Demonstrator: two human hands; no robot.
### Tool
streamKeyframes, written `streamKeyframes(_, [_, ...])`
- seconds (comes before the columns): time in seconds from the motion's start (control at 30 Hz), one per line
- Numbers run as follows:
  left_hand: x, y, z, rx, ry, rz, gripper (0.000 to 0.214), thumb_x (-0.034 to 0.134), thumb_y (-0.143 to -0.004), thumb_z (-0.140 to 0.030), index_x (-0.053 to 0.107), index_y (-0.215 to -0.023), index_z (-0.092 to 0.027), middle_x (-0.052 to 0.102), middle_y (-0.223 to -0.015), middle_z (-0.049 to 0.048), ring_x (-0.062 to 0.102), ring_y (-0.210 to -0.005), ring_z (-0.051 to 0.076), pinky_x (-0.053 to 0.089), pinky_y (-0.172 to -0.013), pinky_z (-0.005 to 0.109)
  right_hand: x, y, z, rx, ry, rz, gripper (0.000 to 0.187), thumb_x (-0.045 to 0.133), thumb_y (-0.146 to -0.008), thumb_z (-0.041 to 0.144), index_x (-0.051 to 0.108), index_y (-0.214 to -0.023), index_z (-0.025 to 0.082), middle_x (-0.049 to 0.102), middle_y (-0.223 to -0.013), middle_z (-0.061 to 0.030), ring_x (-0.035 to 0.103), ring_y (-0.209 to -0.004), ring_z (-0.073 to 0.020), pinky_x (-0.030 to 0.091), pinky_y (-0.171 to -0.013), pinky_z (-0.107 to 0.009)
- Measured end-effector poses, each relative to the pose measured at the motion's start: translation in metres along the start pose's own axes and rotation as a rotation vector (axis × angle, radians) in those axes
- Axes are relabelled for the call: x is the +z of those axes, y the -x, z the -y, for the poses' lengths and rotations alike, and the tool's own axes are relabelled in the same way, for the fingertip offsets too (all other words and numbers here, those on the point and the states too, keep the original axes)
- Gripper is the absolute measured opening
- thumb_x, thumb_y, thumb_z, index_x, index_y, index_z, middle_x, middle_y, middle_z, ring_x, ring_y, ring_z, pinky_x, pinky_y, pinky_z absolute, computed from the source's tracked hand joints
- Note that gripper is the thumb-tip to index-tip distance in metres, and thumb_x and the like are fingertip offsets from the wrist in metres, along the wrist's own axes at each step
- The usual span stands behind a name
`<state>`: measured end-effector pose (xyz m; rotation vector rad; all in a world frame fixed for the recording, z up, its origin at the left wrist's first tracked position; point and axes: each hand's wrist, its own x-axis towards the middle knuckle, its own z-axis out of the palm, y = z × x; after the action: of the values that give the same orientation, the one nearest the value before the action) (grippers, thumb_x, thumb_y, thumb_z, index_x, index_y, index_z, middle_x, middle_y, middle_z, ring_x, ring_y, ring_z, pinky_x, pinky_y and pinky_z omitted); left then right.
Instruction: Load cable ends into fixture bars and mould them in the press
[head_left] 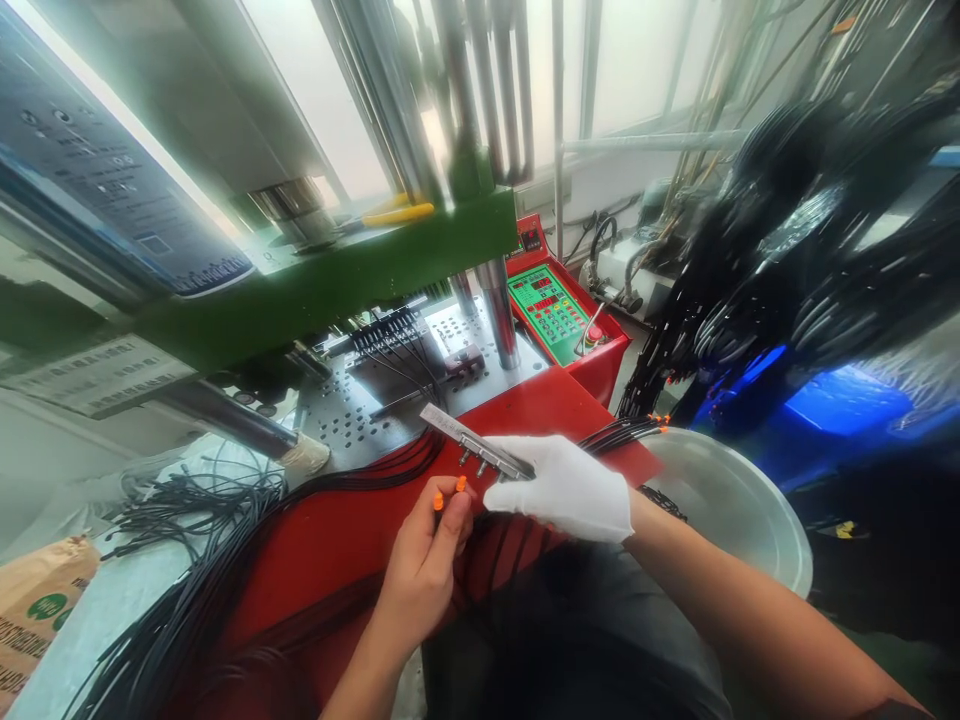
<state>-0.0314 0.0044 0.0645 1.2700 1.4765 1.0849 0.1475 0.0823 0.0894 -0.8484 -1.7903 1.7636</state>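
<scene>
In a white glove, my right hand grips a flat metal bar with several small pins along its lower edge. The bar points up and to the left. Just below it my bare left hand is closed on black cables, whose orange tips stick up past the thumb and forefinger. The tips are close to the bar's pins; whether they touch I cannot tell. Behind both hands, a dark mould block lies on the perforated metal plate of the press, with black cables running from it.
A green press beam spans above the plate. The red control box stands at the right rear. Black cable bundles lie on the left of the red table. A pale round tub is at my right, below hanging cables.
</scene>
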Motion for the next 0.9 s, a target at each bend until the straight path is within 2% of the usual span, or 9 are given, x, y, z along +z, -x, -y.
streamKeyframes(0.13, [-0.005,0.0,0.001,0.048,-0.116,0.05,0.025,0.044,-0.093,-0.037,0.053,-0.081,-0.018,0.048,-0.071,-0.0009,0.041,-0.062,0.011,0.034,-0.059,0.022,0.001,0.0,0.0,-0.063,0.026,-0.027,0.034,0.065,-0.079,0.027,0.063,-0.112,0.021,0.054,-0.068,0.0073,0.047,-0.055,-0.0064,0.039,-0.052,-0.017])
streamKeyframes(0.23, [-0.008,0.0,0.001,0.071,-0.177,0.079,0.026,0.044,-0.093,-0.036,0.053,-0.076,-0.018,0.054,-0.079,0.0013,0.046,-0.071,0.014,0.036,-0.066,0.023,0.001,0.0,-0.002,-0.076,0.02,-0.001,0.036,0.065,-0.079,0.027,0.062,-0.115,0.023,0.054,-0.068,0.0079,0.046,-0.055,-0.0065,0.04,-0.055,-0.017])
streamKeyframes(0.5, [-0.009,-0.001,-0.002,0.055,-0.19,0.157,0.029,0.041,-0.095,-0.035,0.053,-0.076,-0.018,0.043,-0.065,-0.0019,0.039,-0.061,0.012,0.031,-0.058,0.022,0.0,0.001,-0.003,-0.069,0.098,0.034,0.045,0.064,-0.08,0.03,0.058,-0.124,0.023,0.06,-0.079,0.0049,0.051,-0.064,-0.01,0.044,-0.061,-0.02])
streamKeyframes(0.6, [-0.007,0.0,-0.004,0.049,-0.215,0.139,0.029,0.041,-0.095,-0.036,0.052,-0.075,-0.018,0.041,-0.063,-0.0026,0.036,-0.058,0.012,0.03,-0.056,0.022,0.004,0.002,-0.005,-0.086,0.128,-0.027,0.043,0.062,-0.082,0.03,0.058,-0.124,0.025,0.063,-0.085,0.0047,0.055,-0.072,-0.012,0.046,-0.068,-0.022])
streamKeyframes(0.73, [-0.001,-0.001,-0.01,0.087,-0.335,0.075,0.024,0.042,-0.094,-0.034,0.054,-0.079,-0.019,0.051,-0.071,-0.0008,0.043,-0.064,0.013,0.033,-0.061,0.023,0.008,0.0,-0.012,-0.143,0.285,-0.16,0.045,0.061,-0.083,0.03,0.055,-0.127,0.026,0.066,-0.097,0.0015,0.061,-0.086,-0.0167,0.047,-0.082,-0.027])
streamKeyframes(0.9, [0.004,-0.006,-0.011,0.116,-0.385,0.049,0.023,0.042,-0.094,-0.033,0.055,-0.08,-0.02,0.053,-0.07,-0.0013,0.045,-0.064,0.014,0.033,-0.061,0.023,0.005,-0.001,-0.021,-0.159,0.391,-0.223,0.054,0.062,-0.082,0.035,0.05,-0.134,0.024,0.065,-0.115,-0.0027,0.06,-0.106,-0.0213,0.044,-0.097,-0.032])
